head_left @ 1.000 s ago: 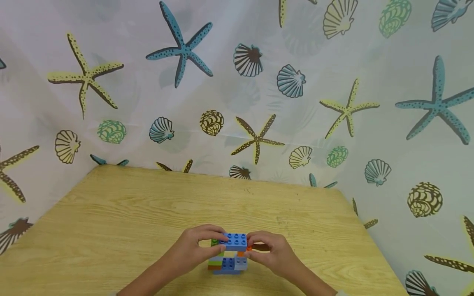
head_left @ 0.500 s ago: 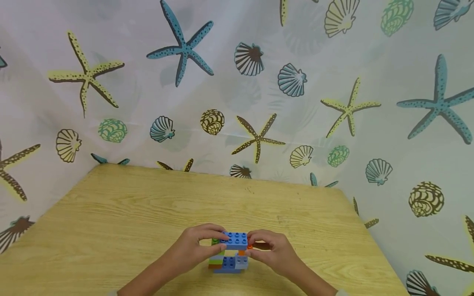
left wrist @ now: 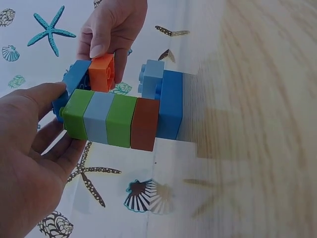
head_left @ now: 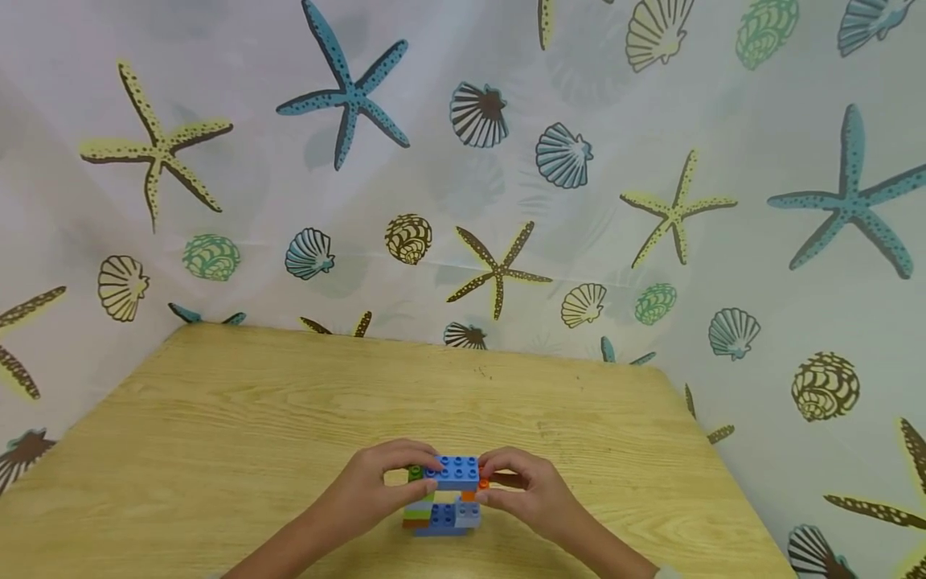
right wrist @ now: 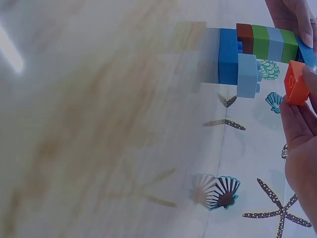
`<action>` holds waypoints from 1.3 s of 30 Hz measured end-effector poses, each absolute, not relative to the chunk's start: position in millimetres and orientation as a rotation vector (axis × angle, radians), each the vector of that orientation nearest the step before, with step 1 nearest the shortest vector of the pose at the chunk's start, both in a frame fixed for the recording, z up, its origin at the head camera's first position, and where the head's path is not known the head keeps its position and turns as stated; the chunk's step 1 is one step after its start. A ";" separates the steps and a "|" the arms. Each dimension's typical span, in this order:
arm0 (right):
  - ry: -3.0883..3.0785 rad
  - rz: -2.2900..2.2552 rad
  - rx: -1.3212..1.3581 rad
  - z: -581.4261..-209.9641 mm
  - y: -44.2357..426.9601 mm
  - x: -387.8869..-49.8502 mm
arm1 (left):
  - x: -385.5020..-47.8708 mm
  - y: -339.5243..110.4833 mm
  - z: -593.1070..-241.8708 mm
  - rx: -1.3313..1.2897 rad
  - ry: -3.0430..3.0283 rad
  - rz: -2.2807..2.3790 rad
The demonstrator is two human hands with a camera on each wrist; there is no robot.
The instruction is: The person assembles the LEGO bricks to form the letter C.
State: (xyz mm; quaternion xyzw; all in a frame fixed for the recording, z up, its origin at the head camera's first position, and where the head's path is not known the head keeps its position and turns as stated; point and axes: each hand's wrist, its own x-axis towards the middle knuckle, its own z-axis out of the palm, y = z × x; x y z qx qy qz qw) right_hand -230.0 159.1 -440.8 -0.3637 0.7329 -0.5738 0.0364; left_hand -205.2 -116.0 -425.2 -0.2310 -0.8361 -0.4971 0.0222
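Observation:
My left hand (head_left: 379,484) holds the left end of a long blue toy building brick (head_left: 459,474), thumb on the near side and fingers over the top. That brick lies across a column of stacked bricks: green (left wrist: 77,114), light blue (left wrist: 98,117), green (left wrist: 120,120) and brown (left wrist: 144,124). The column stands on a lower blue brick (left wrist: 171,105) on the table, which also bears a short light blue brick (right wrist: 246,74) at its right end. My right hand (head_left: 534,492) pinches an orange brick (right wrist: 295,83) at the upper brick's right end, above the short light blue brick with a gap between.
A wooden table (head_left: 289,402) spreads behind and to both sides of the bricks. Pale cloth (head_left: 405,177) printed with starfish and shells hangs around its back and sides.

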 end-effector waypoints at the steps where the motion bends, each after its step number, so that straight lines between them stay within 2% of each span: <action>1: 2.246 -1.762 -1.121 -440.7 159.1 -230.2 | -205.2 -116.1 -425.4 -0.721 -2.582 -1.543; 14: 2.215 -1.773 -1.187 -440.9 162.4 -230.2 | -199.8 -131.8 -427.1 -0.663 -2.561 -1.596; 23: 2.225 -1.777 -1.198 -442.0 163.1 -231.2 | -201.2 -134.6 -432.0 -0.732 -2.534 -1.727; 30: 2.302 -1.724 -0.981 -435.0 160.2 -237.7 | -213.9 -134.2 -432.4 -0.685 -2.534 -1.826; 39: 2.425 -1.645 -0.693 -432.8 150.9 -259.5 | -240.4 -135.5 -438.7 -0.500 -2.613 -1.823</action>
